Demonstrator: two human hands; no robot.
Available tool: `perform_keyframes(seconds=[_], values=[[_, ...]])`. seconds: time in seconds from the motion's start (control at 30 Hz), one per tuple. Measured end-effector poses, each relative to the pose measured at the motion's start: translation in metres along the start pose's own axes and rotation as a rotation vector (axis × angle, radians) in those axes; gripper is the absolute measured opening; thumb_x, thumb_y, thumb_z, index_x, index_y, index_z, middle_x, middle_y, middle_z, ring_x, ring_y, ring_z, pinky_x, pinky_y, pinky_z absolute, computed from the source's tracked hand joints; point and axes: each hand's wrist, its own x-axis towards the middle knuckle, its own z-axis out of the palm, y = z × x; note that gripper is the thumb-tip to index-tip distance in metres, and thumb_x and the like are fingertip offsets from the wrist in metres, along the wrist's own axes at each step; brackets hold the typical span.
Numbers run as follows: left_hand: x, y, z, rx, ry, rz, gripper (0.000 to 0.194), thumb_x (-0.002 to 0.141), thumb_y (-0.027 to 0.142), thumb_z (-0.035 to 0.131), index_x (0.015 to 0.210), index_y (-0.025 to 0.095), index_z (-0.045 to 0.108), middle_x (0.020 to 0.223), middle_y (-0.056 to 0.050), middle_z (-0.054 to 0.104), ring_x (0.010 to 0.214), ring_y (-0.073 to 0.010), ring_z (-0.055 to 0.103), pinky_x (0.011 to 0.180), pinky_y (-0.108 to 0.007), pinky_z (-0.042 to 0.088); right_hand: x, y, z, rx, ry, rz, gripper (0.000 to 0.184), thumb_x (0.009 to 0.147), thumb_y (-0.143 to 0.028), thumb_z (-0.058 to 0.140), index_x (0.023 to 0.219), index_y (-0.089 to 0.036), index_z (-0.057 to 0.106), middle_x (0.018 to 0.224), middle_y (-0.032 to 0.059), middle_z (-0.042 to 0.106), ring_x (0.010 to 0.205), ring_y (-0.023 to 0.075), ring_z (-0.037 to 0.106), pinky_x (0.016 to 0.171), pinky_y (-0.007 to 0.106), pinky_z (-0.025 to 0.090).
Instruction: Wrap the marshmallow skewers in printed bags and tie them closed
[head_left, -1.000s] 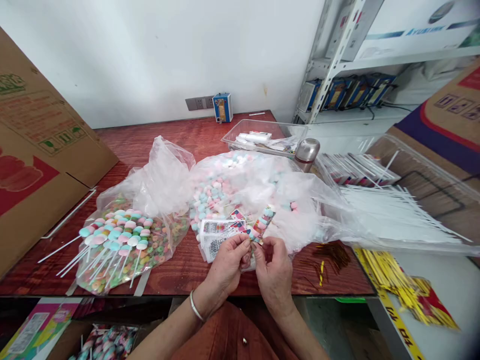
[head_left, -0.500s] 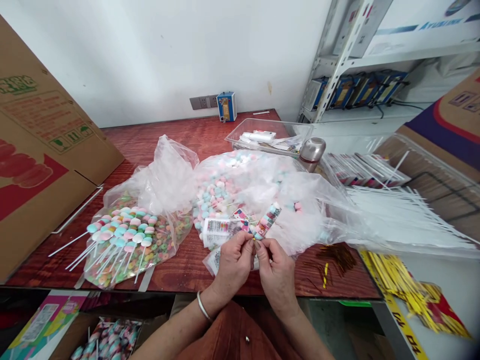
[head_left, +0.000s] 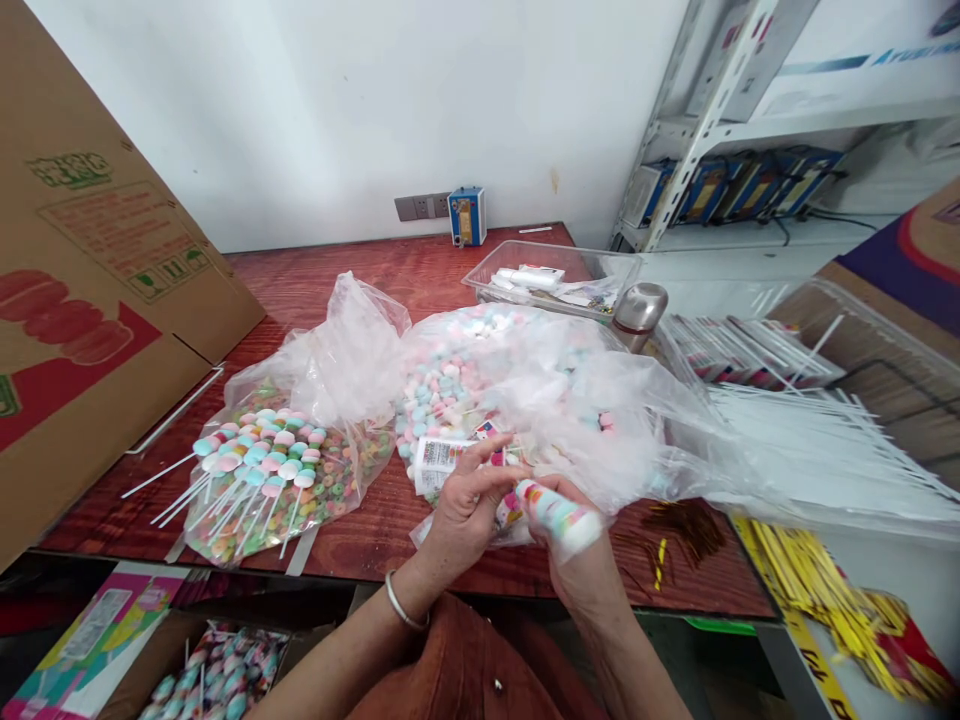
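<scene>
A wrapped marshmallow candy skewer (head_left: 555, 515), smeared by motion, lies across my right hand (head_left: 581, 572), which is closed on it. Its pink, blue and white pieces show through the clear wrapper, with the white end tilted down to the right. My left hand (head_left: 465, 505) is beside its upper end, fingers stretched out and apart; whether the fingertips touch the wrapper is unclear. Beyond the hands lie printed clear wrappers (head_left: 437, 462) and a big plastic bag of pastel marshmallows (head_left: 442, 390). To the right sit brown-gold twist ties (head_left: 686, 530) and one yellow tie (head_left: 660, 563).
Unwrapped marshmallow skewers (head_left: 259, 455) rest on a bag of ring candies (head_left: 345, 480) at left, near a cardboard box (head_left: 112, 270). A steel flask (head_left: 639, 312), a clear tray (head_left: 555, 265) and white sticks (head_left: 832, 430) stand right. Below left, a box contains wrapped skewers (head_left: 232, 665).
Both hands were pinching the lower end of the upright-tilted candy skewer. Now the skewer has swung down over my right hand, and my left fingers have spread. The view has shifted slightly left.
</scene>
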Motion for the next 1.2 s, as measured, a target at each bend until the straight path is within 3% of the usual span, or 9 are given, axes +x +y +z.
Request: perform_keyframes(seconds=[0.13, 0.27, 0.33, 0.5, 0.6, 0.73, 0.93, 1.07, 1.2], values=[[0.007, 0.039, -0.039, -0.169, 0.072, -0.01, 0.019, 0.093, 0.032, 0.059, 0.103, 0.027, 0.074, 0.083, -0.002, 0.066, 0.078, -0.0138, 0.061, 0.076, -0.026, 0.047, 0.008, -0.032, -0.02, -0.618, 0.132, -0.49, 0.004, 0.09, -0.019, 0.061, 0.087, -0.019, 0.063, 0.073, -0.0001, 0.064, 0.062, 0.0116, 0.056, 0.058, 0.022, 0.045], [0.002, 0.071, -0.054, -0.276, -0.623, -0.226, 0.059, 0.097, 0.057, 0.034, 0.098, 0.017, 0.078, 0.054, -0.002, 0.057, 0.047, -0.0111, 0.047, 0.053, -0.026, 0.04, 0.012, -0.064, -0.028, -0.95, 0.153, -1.0, 0.014, 0.086, -0.007, 0.064, 0.097, -0.015, 0.062, 0.079, 0.004, 0.067, 0.069, 0.0129, 0.061, 0.065, 0.023, 0.048], [0.002, 0.073, -0.047, -0.198, -0.654, -0.361, 0.069, 0.096, 0.062, 0.024, 0.113, 0.017, 0.074, 0.072, -0.006, 0.068, 0.057, -0.0135, 0.054, 0.061, -0.028, 0.045, 0.005, -0.072, -0.02, -0.963, 0.078, -1.104, 0.017, 0.085, -0.007, 0.066, 0.101, -0.013, 0.062, 0.081, 0.0065, 0.068, 0.072, 0.0146, 0.063, 0.068, 0.025, 0.049], [0.008, 0.054, -0.034, -0.52, -0.309, -0.329, 0.101, 0.086, 0.071, -0.009, 0.118, 0.019, 0.072, 0.131, -0.015, 0.062, 0.11, -0.0293, 0.06, 0.101, -0.048, 0.043, -0.01, -0.058, 0.001, -0.789, -0.171, -0.825, 0.007, 0.091, -0.012, 0.057, 0.088, -0.018, 0.06, 0.073, 0.0013, 0.064, 0.064, 0.0127, 0.059, 0.059, 0.023, 0.047], [0.005, 0.052, -0.044, -0.279, -0.363, -0.142, 0.097, 0.083, 0.075, -0.003, 0.092, 0.024, 0.08, 0.149, -0.008, 0.049, 0.141, -0.0362, 0.036, 0.116, -0.056, 0.021, -0.003, -0.046, -0.002, -0.646, -0.127, -0.452, 0.014, 0.093, -0.023, 0.056, 0.079, -0.021, 0.057, 0.065, -0.0026, 0.057, 0.055, 0.0117, 0.052, 0.051, 0.022, 0.042], [-0.002, 0.055, -0.055, 0.117, -0.325, -0.114, 0.081, 0.086, 0.074, 0.014, 0.12, 0.028, 0.07, 0.159, -0.007, 0.034, 0.151, -0.035, 0.006, 0.117, -0.063, 0.007, 0.0, -0.047, -0.001, -0.409, -0.114, -0.212, 0.018, 0.089, -0.037, 0.063, 0.081, -0.02, 0.062, 0.069, 0.0001, 0.06, 0.058, 0.0137, 0.053, 0.052, 0.023, 0.044], [-0.005, 0.063, -0.056, -0.092, -0.377, 0.011, 0.057, 0.091, 0.063, 0.042, 0.123, 0.021, 0.064, 0.127, -0.016, 0.064, 0.128, -0.0314, 0.053, 0.108, -0.047, 0.038, -0.012, -0.029, 0.038, -0.022, -0.413, 0.104, 0.031, 0.083, -0.05, 0.068, 0.09, -0.02, 0.071, 0.082, 0.0056, 0.071, 0.07, 0.021, 0.065, 0.062, 0.032, 0.054], [-0.027, 0.056, -0.085, -0.099, -0.072, -0.176, 0.028, 0.088, 0.043, 0.06, 0.1, 0.019, 0.066, 0.088, -0.007, 0.069, 0.077, -0.0192, 0.064, 0.074, -0.03, 0.051, -0.005, -0.001, 0.049, -0.308, -0.487, -0.082, 0.031, 0.091, -0.044, 0.06, 0.11, -0.021, 0.07, 0.1, 0.0079, 0.072, 0.088, 0.025, 0.067, 0.076, 0.038, 0.055], [-0.075, 0.041, -0.17, -0.055, 0.173, -0.465, 0.034, 0.083, 0.051, 0.063, 0.093, 0.019, 0.063, 0.07, -0.002, 0.063, 0.065, -0.0173, 0.057, 0.066, -0.028, 0.047, -0.003, 0.029, 0.044, -0.894, -0.487, -0.511, 0.037, 0.09, -0.032, 0.063, 0.126, -0.023, 0.064, 0.124, 0.0112, 0.067, 0.118, 0.0331, 0.056, 0.1, 0.051, 0.042]])
